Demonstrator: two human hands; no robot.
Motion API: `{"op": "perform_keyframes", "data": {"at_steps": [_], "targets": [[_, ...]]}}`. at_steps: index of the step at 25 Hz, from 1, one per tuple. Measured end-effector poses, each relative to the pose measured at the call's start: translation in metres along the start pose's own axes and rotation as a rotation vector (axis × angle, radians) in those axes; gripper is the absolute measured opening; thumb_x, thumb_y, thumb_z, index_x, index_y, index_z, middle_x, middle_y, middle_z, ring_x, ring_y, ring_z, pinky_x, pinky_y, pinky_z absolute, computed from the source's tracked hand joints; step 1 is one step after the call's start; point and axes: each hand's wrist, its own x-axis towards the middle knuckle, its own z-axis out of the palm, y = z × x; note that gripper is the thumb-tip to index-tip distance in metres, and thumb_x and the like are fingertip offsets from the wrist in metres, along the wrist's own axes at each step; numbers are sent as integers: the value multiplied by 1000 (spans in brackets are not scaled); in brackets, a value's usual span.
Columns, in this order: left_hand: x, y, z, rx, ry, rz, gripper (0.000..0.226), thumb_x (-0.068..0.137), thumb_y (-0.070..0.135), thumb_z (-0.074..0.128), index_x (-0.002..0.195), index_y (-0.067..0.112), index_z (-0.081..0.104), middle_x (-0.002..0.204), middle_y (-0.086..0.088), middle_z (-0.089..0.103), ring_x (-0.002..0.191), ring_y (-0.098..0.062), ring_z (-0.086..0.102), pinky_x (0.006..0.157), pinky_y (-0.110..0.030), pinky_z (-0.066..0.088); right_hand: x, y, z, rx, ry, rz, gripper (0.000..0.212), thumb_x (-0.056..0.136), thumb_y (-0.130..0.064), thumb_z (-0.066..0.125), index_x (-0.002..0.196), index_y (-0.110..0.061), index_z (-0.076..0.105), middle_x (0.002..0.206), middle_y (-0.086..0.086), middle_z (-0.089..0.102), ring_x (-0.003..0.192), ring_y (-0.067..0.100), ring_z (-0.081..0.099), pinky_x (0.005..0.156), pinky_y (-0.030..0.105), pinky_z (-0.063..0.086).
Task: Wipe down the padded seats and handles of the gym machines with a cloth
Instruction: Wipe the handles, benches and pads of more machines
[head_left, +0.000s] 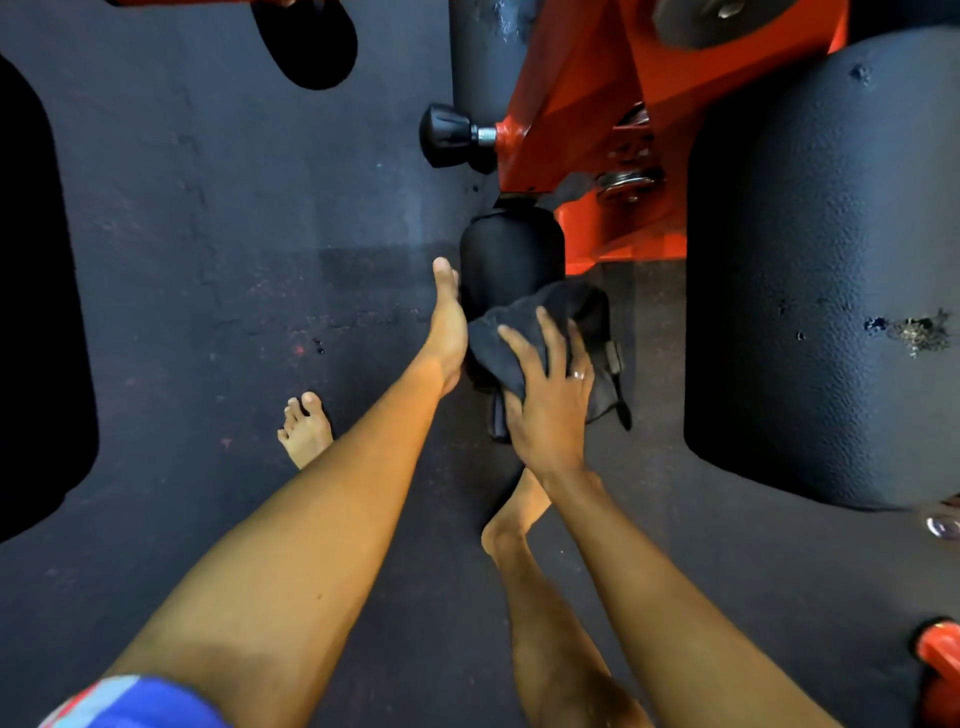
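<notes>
A small black padded roller (506, 254) hangs from the orange machine frame (587, 119) in the middle of the view. My left hand (448, 325) lies against the roller's left side, thumb pointing up; its fingers are hidden behind the pad. My right hand (550, 395) presses a dark cloth (524, 332) with spread fingers onto the lower end of the roller. The cloth drapes over the pad and hangs below my palm.
A large black padded roller (826, 270) fills the right side. A black adjustment knob (447, 136) sticks out left from the frame beside a dark upright post (480, 57). Dark rubber floor (208, 260) lies below, with my bare feet (306, 431) on it. Another orange part (940, 654) sits bottom right.
</notes>
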Motion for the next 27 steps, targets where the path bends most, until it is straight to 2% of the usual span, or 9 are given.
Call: {"op": "perform_keyframes", "data": {"at_steps": [3,5,7,9,12,18,20,24,27], "targets": [[0,-8,6,-126,-38,-12,70,102,70,15,115,25,67,123,-6,72,118,-19,66,115,-43,43,-11,2,1,71,-4,32,66,86,-15,62,149,-30,50,166,7,29,151,43,26,118,61,31],[-10,-14,17,-146,-26,27,72,103,68,15,129,22,64,138,-5,65,129,-13,58,119,-38,38,30,-6,-2,106,42,112,62,91,-15,66,150,-30,49,165,8,32,150,42,28,117,61,32],[-19,-17,23,-65,33,84,72,104,65,12,156,22,36,162,4,37,145,-4,33,126,-34,22,86,-12,-2,87,87,154,53,98,-27,63,149,-28,50,163,11,36,150,40,31,117,60,34],[-22,-17,23,19,41,106,70,105,62,11,162,23,21,166,10,23,148,-2,23,125,-27,18,118,-12,-4,76,104,165,51,100,-36,58,149,-25,51,161,12,39,149,40,33,114,61,36],[-15,-10,15,7,54,82,65,107,57,9,156,20,33,144,14,49,128,0,42,105,-14,36,73,-8,-6,24,46,107,61,95,-26,67,152,-32,46,166,7,29,152,39,27,116,60,34],[8,-4,11,-107,38,-59,92,93,83,18,145,16,53,135,-12,65,124,-24,63,114,-45,44,-10,4,0,67,-31,35,62,91,-20,57,151,-32,48,167,8,27,152,42,23,118,61,31],[-4,-7,20,-119,33,-15,91,91,84,19,150,21,47,147,-4,57,135,-17,53,120,-43,35,32,-7,-1,89,22,129,64,91,-16,66,151,-30,49,167,9,28,153,41,23,119,62,29],[-24,-12,30,-58,69,56,80,97,74,14,162,28,22,167,9,22,152,-7,21,127,-38,16,121,-19,-3,47,117,184,51,99,-37,60,148,-27,53,160,13,40,148,41,34,115,61,36],[-28,-3,26,-72,71,34,72,103,66,12,157,25,33,157,6,43,145,-11,36,119,-29,27,91,-11,-7,25,52,108,57,97,-29,64,152,-31,48,165,9,32,152,40,28,119,58,32]]}}
